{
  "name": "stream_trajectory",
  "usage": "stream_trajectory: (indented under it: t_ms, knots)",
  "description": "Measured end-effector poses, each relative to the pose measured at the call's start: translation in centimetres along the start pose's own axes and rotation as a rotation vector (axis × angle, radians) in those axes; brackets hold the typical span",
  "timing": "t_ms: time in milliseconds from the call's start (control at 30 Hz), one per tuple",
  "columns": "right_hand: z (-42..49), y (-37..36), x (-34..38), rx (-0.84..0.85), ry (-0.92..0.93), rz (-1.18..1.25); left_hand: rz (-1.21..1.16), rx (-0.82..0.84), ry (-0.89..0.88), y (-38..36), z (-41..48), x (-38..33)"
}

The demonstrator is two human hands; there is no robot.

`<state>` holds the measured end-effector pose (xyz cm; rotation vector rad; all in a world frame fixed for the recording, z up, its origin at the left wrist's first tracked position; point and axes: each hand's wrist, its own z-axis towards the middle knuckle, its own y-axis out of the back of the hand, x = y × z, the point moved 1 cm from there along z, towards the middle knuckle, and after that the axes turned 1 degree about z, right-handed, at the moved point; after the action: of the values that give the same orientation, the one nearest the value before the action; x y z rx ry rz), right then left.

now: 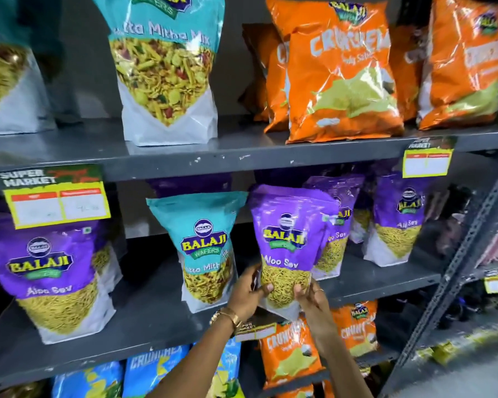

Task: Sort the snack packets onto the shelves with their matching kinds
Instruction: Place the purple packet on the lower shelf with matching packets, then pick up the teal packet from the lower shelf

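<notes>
Purple Aloo Sev packet held upright over front edge of middle shelf, just right of teal Khatta Mitha Mix packet. Left hand grip clamped on packet's lower left corner; right hand grip clamped on lower right. More Aloo Sev packets standing behind and right. Orange Crunchex bags on shelf above.

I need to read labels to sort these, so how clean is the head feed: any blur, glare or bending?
Head view: held purple Aloo Sev pouch reads sharply; orange Crunchex bags on the top shelf show glare and soft, smeared lettering; yellow price tag print is illegible; grey shelf upright slants from wide-angle distortion.
</notes>
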<state>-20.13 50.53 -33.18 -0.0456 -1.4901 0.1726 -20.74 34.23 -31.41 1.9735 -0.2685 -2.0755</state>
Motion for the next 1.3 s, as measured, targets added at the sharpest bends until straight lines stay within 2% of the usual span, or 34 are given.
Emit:
stream_trajectory:
  t_ms: [200, 533, 633, 700, 767, 833, 900, 967, 1033, 1067, 1100, 1167, 1233, 1300]
  knots:
    - [4.2, -0.2, -2.2, 0.015, 0.06, -0.037, 0.001, -0.036, 0.012, -0.2, 2.3, 1.1]
    - [7.1, -1.8, -3.2, 0.013, 0.133, -0.152, 0.022, -0.261, -0.046, -1.7, 2.6, 1.4]
    - [6.9, -2.3, -3.0, -0.08, 0.134, -0.23, -0.072, -0.268, -0.063, -2.0, 1.4, 1.7]
    - [5.7, -2.9, -2.5, -0.229, 0.148, -0.343, -0.077, -0.305, -0.099, -1.9, 0.3, 1.9]
    - [4.2, -3.6, -2.8, -0.465, 0.208, -0.423, -0.053, -0.411, -0.187, -1.2, -1.0, 1.7]
    - [2.7, -4.9, -2.6, -0.537, 0.325, -0.428, 0.015, -0.578, -0.284, 0.0, -2.4, 1.0]
    - [1.8, -6.5, -2.7, -0.36, 0.39, -0.358, 0.115, -0.729, -0.392, 1.3, -3.7, 0.5]
    - [1.9, -8.4, -2.7, -0.134, 0.359, -0.319, 0.17, -0.865, -0.422, 2.8, -4.4, 0.6]
    - [2.8, -10.1, -2.7, -0.007, 0.291, -0.274, 0.183, -0.956, -0.339, 4.6, -4.3, 1.0]
    - [3.2, -10.8, -2.4, 0.046, 0.238, -0.245, 0.157, -0.945, -0.249, 5.5, -3.9, 1.6]
    - [3.8, -11.5, -2.6, 0.092, 0.184, -0.213, 0.094, -0.887, -0.143, 6.4, -3.6, 2.1]
    - [4.7, -12.6, -2.7, 0.191, 0.073, -0.147, -0.148, -0.668, -0.007, 7.9, -3.0, 2.8]
    - [5.1, -13.1, -2.9, 0.272, 0.03, -0.08, -0.312, -0.459, 0.023, 8.7, -2.6, 2.9]
    - [4.8, -13.0, -3.3, 0.295, 0.035, -0.053, -0.284, -0.362, 0.016, 9.4, -3.0, 3.0]
